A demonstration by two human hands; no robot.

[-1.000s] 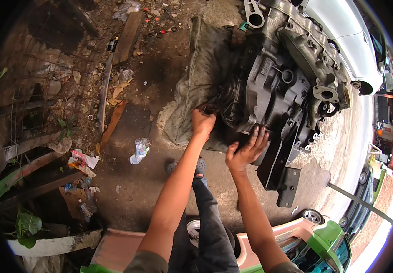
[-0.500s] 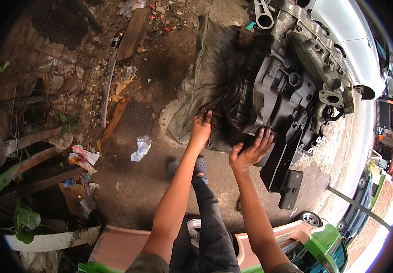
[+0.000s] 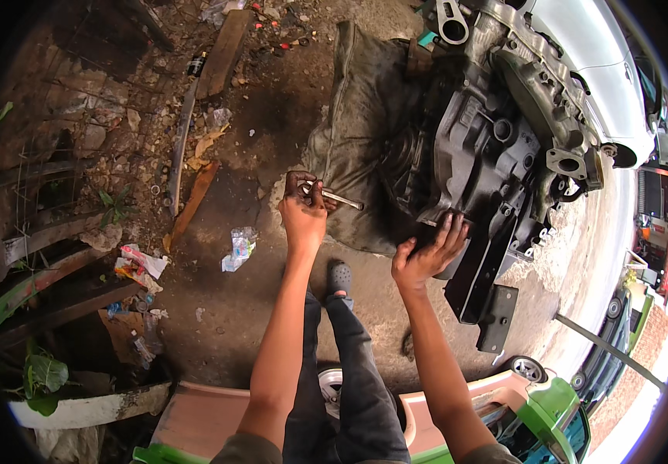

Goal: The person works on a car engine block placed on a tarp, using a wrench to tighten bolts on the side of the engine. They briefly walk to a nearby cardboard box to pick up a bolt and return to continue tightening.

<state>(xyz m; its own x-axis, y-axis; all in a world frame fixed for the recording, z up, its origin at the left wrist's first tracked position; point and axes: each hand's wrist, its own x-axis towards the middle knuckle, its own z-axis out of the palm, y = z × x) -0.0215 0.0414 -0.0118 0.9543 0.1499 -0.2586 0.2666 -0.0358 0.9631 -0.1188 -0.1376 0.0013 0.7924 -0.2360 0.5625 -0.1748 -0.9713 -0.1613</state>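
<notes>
My left hand [image 3: 303, 213] is closed around a slim silver wrench [image 3: 344, 199], whose free end points right over a dark cloth [image 3: 342, 143]. Dark grime covers the fingers. Beside the cloth's right half lies a large grey metal engine [image 3: 458, 147], with a round pulley-like part on its left side. My right hand [image 3: 432, 254] rests on the near end of this engine, fingers stretched out over its edge and thumb apart. What its fingertips touch is partly in shadow.
A black metal bracket [image 3: 473, 290] juts from the engine's near right side. Crumpled plastic [image 3: 240, 249] lies on the ground left of my left arm. Wooden planks [image 3: 226, 54] and rubble are farther left. A pink and green vehicle body [image 3: 210, 417] stands behind my legs; a silver car [image 3: 589, 46] is far right.
My left hand has drawn left, away from the engine, and the wrench in it now shows clearly. My right hand stays on the engine. One foot has gone from sight.
</notes>
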